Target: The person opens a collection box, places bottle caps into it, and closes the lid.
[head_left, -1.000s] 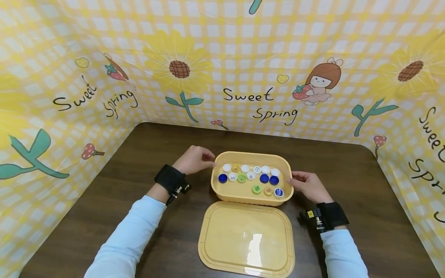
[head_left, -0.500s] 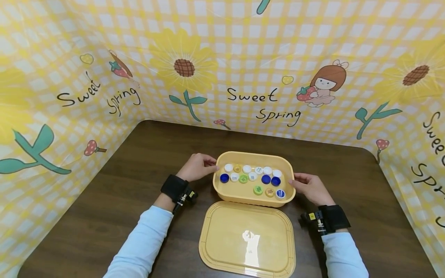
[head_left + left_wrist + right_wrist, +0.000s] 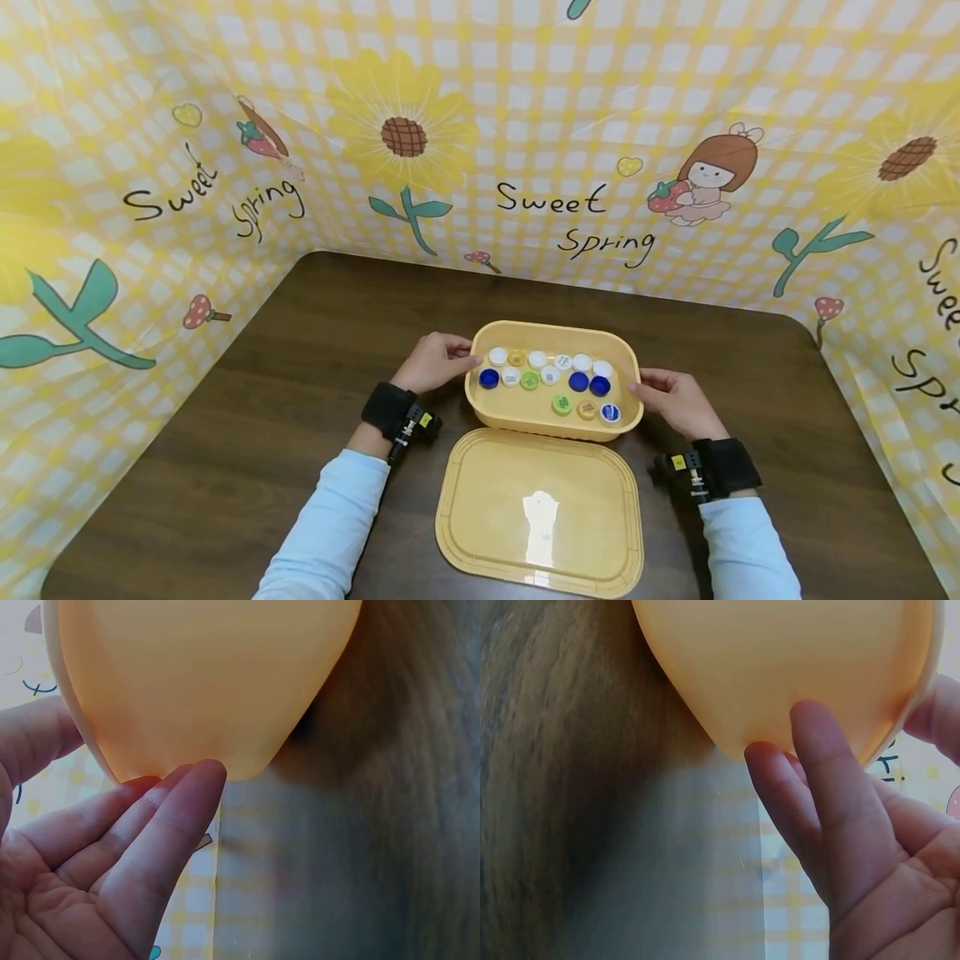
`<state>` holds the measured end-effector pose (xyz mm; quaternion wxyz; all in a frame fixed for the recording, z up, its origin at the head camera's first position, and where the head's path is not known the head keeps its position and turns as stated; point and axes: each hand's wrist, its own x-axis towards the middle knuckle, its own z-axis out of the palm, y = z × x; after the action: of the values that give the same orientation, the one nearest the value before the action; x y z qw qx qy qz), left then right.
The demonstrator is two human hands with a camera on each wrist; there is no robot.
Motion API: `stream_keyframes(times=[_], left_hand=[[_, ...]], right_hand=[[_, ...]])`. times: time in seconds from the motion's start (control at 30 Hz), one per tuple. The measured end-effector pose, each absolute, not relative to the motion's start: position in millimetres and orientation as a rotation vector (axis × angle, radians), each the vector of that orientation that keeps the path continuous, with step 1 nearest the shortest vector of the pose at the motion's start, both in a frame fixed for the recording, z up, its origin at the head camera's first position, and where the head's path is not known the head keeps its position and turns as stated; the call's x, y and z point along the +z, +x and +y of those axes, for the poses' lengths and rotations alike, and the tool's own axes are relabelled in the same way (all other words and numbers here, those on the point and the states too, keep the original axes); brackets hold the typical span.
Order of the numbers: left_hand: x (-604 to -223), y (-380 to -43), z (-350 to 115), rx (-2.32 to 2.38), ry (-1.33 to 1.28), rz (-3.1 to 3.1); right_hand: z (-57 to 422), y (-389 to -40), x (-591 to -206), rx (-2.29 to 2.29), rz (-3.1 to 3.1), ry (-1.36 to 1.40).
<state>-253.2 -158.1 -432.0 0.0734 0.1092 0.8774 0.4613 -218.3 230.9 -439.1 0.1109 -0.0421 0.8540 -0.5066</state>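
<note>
A yellow plastic box [image 3: 525, 408] stands on the dark table, with several bottle caps inside, among them a white cap [image 3: 498, 357], a blue cap [image 3: 489, 378] and a green cap [image 3: 561, 405]. At the box's left end my left hand [image 3: 435, 363] pinches the wall, thumb over the rim and fingers against the outside. My right hand [image 3: 678, 403] grips the opposite end the same way. Both wrist views show fingertips on the outer wall of the box [image 3: 202, 675], with each thumb at the rim.
A flat yellow lid [image 3: 540, 512] lies on the table just in front of the box. Brown wooden tabletop [image 3: 225, 433] extends to both sides. A yellow checked cloth [image 3: 450, 167] hangs behind and along the sides.
My left hand has come in from just beside the box and now holds its left end. My right hand stays at the right end. The view has shifted slightly; the caps keep their arrangement.
</note>
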Motion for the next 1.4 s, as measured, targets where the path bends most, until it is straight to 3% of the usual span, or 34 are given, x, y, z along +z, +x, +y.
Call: stream_keyframes(times=[0.43,0.63,0.9,1.03,1.4], left_hand=[[-426,-251,-156,1.437,0.264,2.610],[-411,-243,-166,1.347,0.306,2.763],[-383,-211,-184,1.214,0.440,2.925],[-373,-191,-189,1.191,0.595,2.966],[-383,-150,-180,0.758,1.361,2.844]], right_hand=[[230,-215,-430,-1.442,2.572,-0.113],[233,-205,-405,-1.423,2.612,-0.151],[232,-170,-368,-1.227,2.831,-0.395],[229,-151,-361,-1.130,2.931,-0.597],[228,-109,-378,-0.877,3.027,-1.098]])
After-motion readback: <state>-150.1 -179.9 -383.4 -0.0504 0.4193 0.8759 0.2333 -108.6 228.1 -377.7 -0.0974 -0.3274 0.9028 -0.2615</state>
